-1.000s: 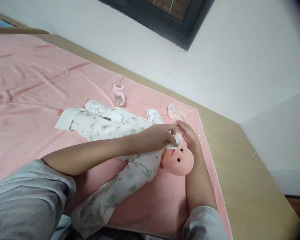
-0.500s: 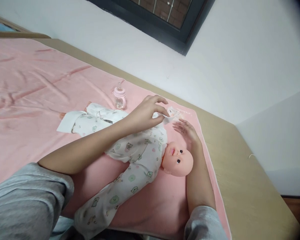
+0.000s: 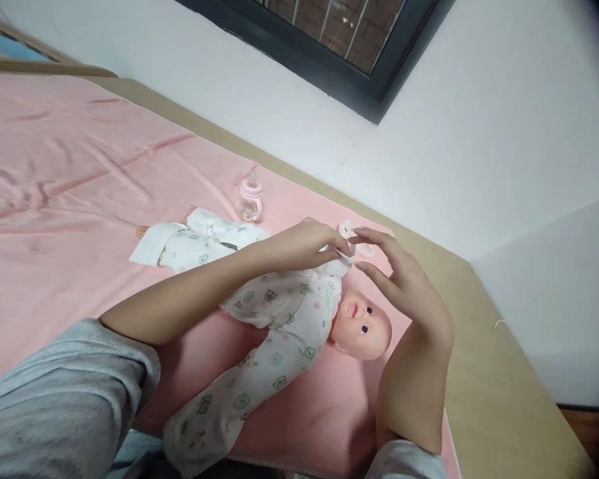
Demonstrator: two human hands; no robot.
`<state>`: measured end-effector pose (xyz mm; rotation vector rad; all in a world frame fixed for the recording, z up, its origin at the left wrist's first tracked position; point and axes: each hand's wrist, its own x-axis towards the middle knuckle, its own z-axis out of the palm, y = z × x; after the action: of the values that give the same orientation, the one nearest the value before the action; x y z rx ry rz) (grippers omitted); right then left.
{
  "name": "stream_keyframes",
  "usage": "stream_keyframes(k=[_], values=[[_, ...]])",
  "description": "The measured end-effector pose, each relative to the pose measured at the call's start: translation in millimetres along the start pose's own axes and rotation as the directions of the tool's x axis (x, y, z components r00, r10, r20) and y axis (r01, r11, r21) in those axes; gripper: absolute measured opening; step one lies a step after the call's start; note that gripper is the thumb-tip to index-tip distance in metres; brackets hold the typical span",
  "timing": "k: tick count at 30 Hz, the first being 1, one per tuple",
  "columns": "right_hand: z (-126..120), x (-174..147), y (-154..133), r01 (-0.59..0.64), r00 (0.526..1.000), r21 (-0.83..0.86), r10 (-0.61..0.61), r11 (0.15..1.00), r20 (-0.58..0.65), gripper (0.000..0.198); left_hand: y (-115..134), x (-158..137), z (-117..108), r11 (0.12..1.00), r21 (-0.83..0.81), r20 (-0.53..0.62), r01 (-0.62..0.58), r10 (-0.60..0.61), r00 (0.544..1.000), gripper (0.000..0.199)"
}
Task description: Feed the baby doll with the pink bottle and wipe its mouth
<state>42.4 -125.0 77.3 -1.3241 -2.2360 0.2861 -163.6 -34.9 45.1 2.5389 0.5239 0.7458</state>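
Note:
A baby doll (image 3: 367,332) lies on its back across the pink blanket, its head towards the right. It wears a white outfit (image 3: 279,359) printed with small green and brown animals; one long sleeve stretches out towards me. My left hand (image 3: 319,245) reaches across the doll's chest and pinches the white cuff of the far sleeve (image 3: 338,267). Facing it, my right hand (image 3: 404,273) curves beside that cuff, thumb and fingers apart. Whether its fingertips touch the fabric I cannot tell. The doll's far hand does not show.
A pink-topped baby bottle (image 3: 251,199) stands beyond the doll's legs. Behind my hands lies a small white and pink item (image 3: 364,250), partly hidden. The pink blanket (image 3: 70,266) covers a wooden surface (image 3: 479,352) against a white wall, below a dark-framed window (image 3: 369,100).
My right hand has lifted from the blanket beyond the doll's head and come round to the cuff. My left hand has closed its fingers on the cuff. The view has shifted slightly.

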Motion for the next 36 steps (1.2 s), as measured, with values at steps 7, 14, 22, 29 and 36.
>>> stream_keyframes(k=[7, 14, 22, 29, 36], values=[[-2.4, 14.0, 3.8, -0.095, 0.995, 0.067, 0.094, 0.993, 0.025, 0.021, 3.6, -7.5, -26.4, 0.998, -0.06, 0.019, 0.013, -0.012, 1.0, 0.022], [-8.7, 16.8, 26.5, -0.239, 0.971, 0.049, 0.239, 0.97, 0.006, 0.025, -25.6, -18.5, -71.1, 0.989, -0.042, -0.24, 0.139, -0.145, 0.96, 0.019], [-8.9, 15.1, 112.9, -0.646, 0.754, 0.011, 0.64, 0.764, -0.146, 0.019, -109.2, -52.1, -117.1, 0.795, -0.049, -0.418, 0.605, -0.566, 0.711, 0.041], [1.7, 40.9, 161.1, -0.601, 0.694, 0.477, 0.715, 0.642, -0.088, 0.052, -158.6, -62.9, -119.0, 0.581, -0.088, -0.209, 0.809, -0.805, 0.556, 0.07], [9.1, 57.4, 200.4, -0.696, 0.625, 0.5, 0.778, 0.515, 0.069, 0.048, -173.2, -59.0, -104.1, 0.627, -0.076, -0.155, 0.775, -0.775, 0.612, 0.081]])
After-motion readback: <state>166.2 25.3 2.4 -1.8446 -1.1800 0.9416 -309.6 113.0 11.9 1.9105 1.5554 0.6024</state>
